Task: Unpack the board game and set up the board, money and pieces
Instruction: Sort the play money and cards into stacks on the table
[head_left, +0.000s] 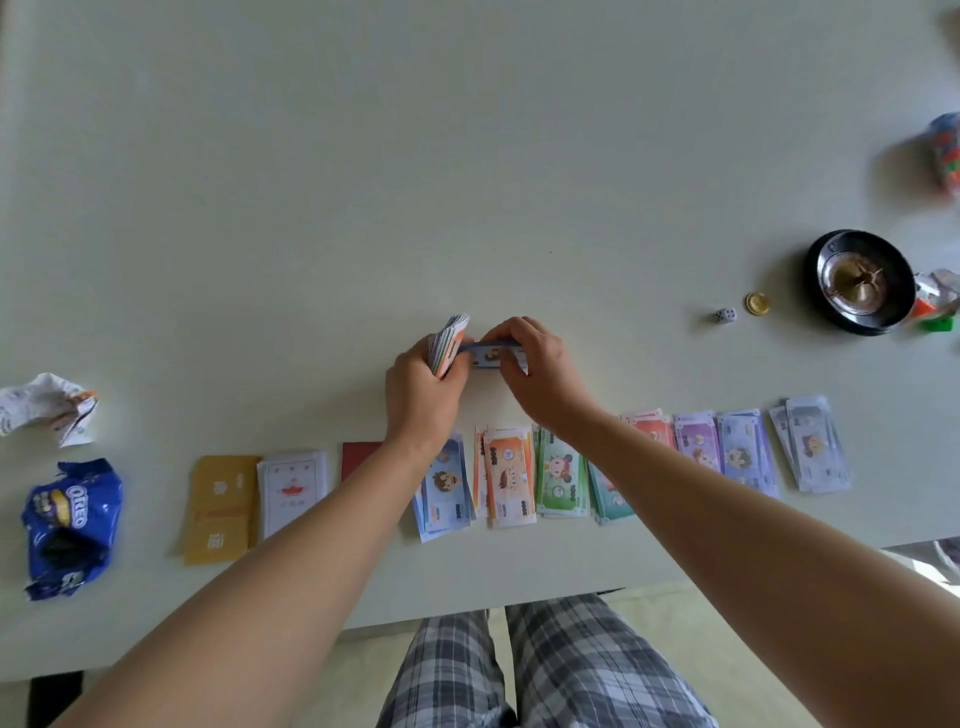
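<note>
the left hand gripped the unsorted stack of notes, fingers curled round it. the right hand pinched one blue note, its end against the stack. both hung above the counter, just beyond the sorted piles along its near edge. the notes appeared thin, light and limp; a pinch at a short end, one sheet at a time, was judged safest against slipping.

Play-money stacks line the near edge of a pale tabletop, with a red card, white cards and yellow cards to their left. A crumpled wrapper and an Oreo packet lie far left; 1 die, 1 gold coin and a roulette wheel sit at right.
</note>
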